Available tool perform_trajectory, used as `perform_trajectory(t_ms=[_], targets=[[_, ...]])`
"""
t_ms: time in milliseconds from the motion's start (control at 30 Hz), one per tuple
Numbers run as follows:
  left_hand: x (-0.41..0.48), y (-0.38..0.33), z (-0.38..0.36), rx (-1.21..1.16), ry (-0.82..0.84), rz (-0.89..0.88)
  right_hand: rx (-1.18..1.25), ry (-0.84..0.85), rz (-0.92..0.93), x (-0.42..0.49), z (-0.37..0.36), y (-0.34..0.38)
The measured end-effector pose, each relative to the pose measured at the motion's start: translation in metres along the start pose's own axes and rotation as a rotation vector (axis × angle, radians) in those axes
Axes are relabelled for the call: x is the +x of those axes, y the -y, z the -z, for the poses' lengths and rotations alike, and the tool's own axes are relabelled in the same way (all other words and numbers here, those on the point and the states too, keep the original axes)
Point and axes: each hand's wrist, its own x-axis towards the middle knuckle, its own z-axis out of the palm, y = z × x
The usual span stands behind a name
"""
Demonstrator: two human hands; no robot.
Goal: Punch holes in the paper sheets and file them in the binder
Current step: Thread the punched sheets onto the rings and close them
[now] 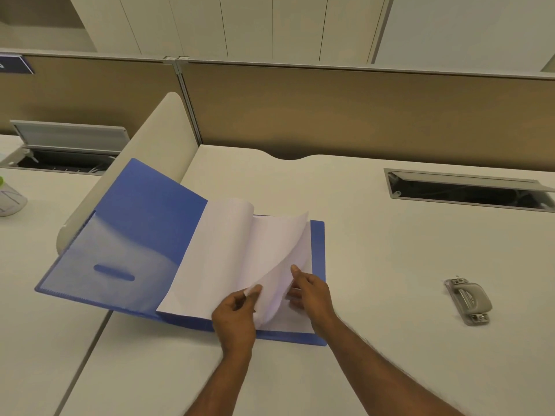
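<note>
Left hand (237, 318) and right hand (310, 294) pinch one sheet (279, 253) in the blue binder (135, 223), cover against a divider (156, 136). Hole punch (468, 300) lies apart.

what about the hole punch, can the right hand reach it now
Probably yes: only bare desk lies between the right hand and the hole punch, though that hand is at the lifted paper sheet.

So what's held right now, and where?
Left hand pinches the lifted paper sheet at its near corner; right hand touches its right edge, grip unclear.
</note>
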Motion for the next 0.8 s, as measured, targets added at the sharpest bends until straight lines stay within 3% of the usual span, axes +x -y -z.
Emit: perform_trajectory(t_ms=[167,333,467,800], targets=[[0.037,-0.003,0.038,-0.109,-0.258,0.018,-0.139,-0.03,0.01,0.008,0.005,-0.004],[0.061,-0.002,0.08,0.043,-0.465,-0.145,-0.177,-0.045,0.006,0.012,0.006,-0.009],[0.066,0.0,0.097,0.212,-0.473,-0.276,-0.188,-0.065,-0.001,0.015,0.008,-0.012],[0.082,0.007,0.112,0.377,-0.518,-0.363,-0.265,-0.12,0.002,0.016,0.008,-0.014]])
